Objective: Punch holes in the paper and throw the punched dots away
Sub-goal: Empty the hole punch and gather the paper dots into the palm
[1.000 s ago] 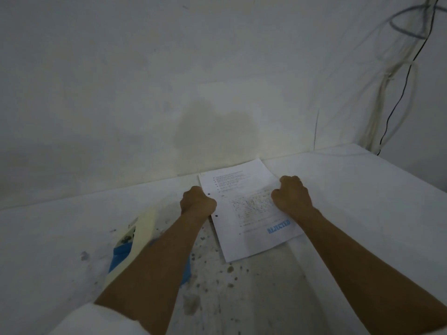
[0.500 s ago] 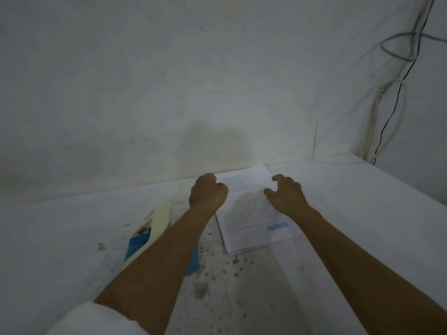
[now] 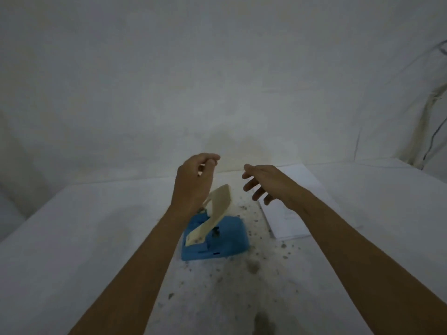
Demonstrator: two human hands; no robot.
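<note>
Head view
Left hand: the left hand (image 3: 193, 180) is raised above the surface (image 3: 96, 238), fingers curled loosely inward with thumb and fingertips close together — grasping nothing that can be seen.
Right hand: the right hand (image 3: 268, 182) hovers at about the same height, fingers spread and slack, released and empty.
Hole punch: a blue hole punch (image 3: 215, 240) with a cream lever stands on the surface below the left hand, its lever tilted up; the left forearm covers its left edge.
Paper: the paper (image 3: 290, 218) lies flat on the surface to the right of the punch, partly under the right wrist — neither hand touches it.
Punched dots: small dark specks (image 3: 254, 264) are scattered on the surface around the punch and in front of the paper.
Backdrop: a white cloth wall (image 3: 217, 81) rises behind.
</note>
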